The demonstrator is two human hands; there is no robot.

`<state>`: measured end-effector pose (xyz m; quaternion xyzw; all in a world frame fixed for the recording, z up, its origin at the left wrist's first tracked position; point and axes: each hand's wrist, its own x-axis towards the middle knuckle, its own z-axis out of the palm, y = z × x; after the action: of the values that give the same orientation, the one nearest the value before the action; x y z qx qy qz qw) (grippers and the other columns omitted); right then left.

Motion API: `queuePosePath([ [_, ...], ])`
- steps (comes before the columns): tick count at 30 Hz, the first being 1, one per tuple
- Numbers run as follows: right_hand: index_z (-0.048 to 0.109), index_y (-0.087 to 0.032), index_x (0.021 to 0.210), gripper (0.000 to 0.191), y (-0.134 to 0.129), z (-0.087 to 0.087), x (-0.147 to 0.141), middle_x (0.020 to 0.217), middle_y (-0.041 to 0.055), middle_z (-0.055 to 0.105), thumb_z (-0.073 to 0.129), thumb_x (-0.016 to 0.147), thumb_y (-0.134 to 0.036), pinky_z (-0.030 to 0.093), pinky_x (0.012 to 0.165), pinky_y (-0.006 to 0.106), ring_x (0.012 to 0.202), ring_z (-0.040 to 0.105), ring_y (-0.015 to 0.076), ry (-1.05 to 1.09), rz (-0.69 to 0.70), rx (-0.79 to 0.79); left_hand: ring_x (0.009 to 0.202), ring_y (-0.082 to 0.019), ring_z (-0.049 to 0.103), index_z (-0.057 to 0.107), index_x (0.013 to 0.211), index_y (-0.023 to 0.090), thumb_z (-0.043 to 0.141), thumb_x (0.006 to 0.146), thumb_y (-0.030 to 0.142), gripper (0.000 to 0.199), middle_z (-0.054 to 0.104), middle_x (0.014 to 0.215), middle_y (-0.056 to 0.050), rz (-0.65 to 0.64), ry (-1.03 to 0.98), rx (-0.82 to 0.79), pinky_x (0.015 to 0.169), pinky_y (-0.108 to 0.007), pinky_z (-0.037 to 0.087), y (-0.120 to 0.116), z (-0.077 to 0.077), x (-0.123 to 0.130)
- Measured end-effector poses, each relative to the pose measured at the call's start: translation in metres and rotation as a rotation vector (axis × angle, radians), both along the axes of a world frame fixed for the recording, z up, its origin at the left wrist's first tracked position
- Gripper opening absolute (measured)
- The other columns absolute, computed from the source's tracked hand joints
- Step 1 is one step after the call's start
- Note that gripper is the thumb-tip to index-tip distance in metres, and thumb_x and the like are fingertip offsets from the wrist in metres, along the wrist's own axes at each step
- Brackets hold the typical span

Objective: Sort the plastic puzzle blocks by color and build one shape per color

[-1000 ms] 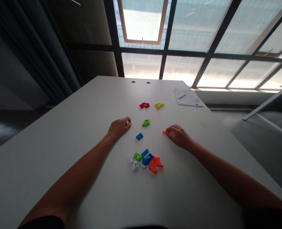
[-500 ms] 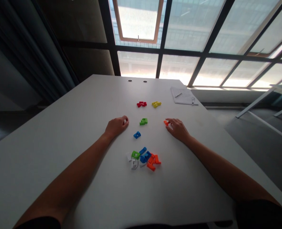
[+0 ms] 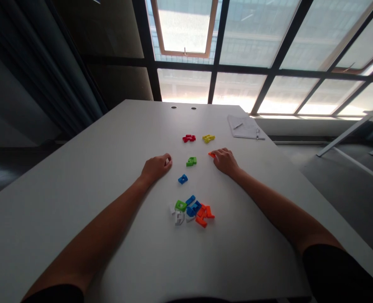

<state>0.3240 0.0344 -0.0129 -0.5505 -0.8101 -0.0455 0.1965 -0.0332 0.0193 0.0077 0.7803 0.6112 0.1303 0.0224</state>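
My right hand (image 3: pixel 225 161) grips a small orange plastic piece (image 3: pixel 211 154) at its fingertips, low over the table to the right of the green pieces (image 3: pixel 191 161). On the left, my left hand (image 3: pixel 156 166) rests on the tabletop with its fingers curled in; I cannot make out anything in them. Just right of it lies a blue piece (image 3: pixel 182 179). Farther back sit a red group (image 3: pixel 189 138) and a yellow group (image 3: pixel 208 138). Closer to me is a mixed pile with a green piece (image 3: pixel 180 205), blue pieces (image 3: pixel 193 208), white pieces (image 3: pixel 179 217) and orange pieces (image 3: pixel 201 221).
The white table (image 3: pixel 136 261) spans most of the view. At its far right edge lie papers (image 3: pixel 245 127) with two pens on them. Two round cable holes (image 3: pixel 193 108) are near the back edge. Large windows stand behind, and a dark curtain (image 3: pixel 57 63) hangs at left.
My right hand has moved left and slightly away from me, carrying the orange piece closer to the green pieces. My left hand has stayed in place on the table.
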Motion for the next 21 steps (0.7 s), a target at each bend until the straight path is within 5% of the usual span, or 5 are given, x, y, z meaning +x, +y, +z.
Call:
queuePosePath([
  [7,0.068,-0.020,0.132,0.042,0.0046,-0.0104,0.0099,0.120,0.0124,0.074,0.057,0.092,-0.011,0.047,0.100,0.044,0.109,0.064,0.0305,0.193,-0.052,0.097,0.078,-0.024,0.070,0.070,0.107,0.028,0.051,0.097,0.045,0.027,0.077,0.089,-0.003,-0.005,-0.017,-0.002,0.067,-0.031,0.044,0.0012,-0.0015,-0.0015],
  [21,0.075,-0.021,0.118,0.029,0.0024,-0.0080,0.0089,0.124,0.0100,0.076,0.054,0.098,-0.014,0.047,0.104,0.044,0.115,0.064,0.0299,0.100,0.023,0.011,0.080,-0.023,0.070,0.070,0.109,0.028,0.050,0.098,0.045,0.029,0.077,0.090,-0.003,0.000,-0.006,-0.001,0.068,-0.030,0.045,-0.0012,0.0027,0.0004],
])
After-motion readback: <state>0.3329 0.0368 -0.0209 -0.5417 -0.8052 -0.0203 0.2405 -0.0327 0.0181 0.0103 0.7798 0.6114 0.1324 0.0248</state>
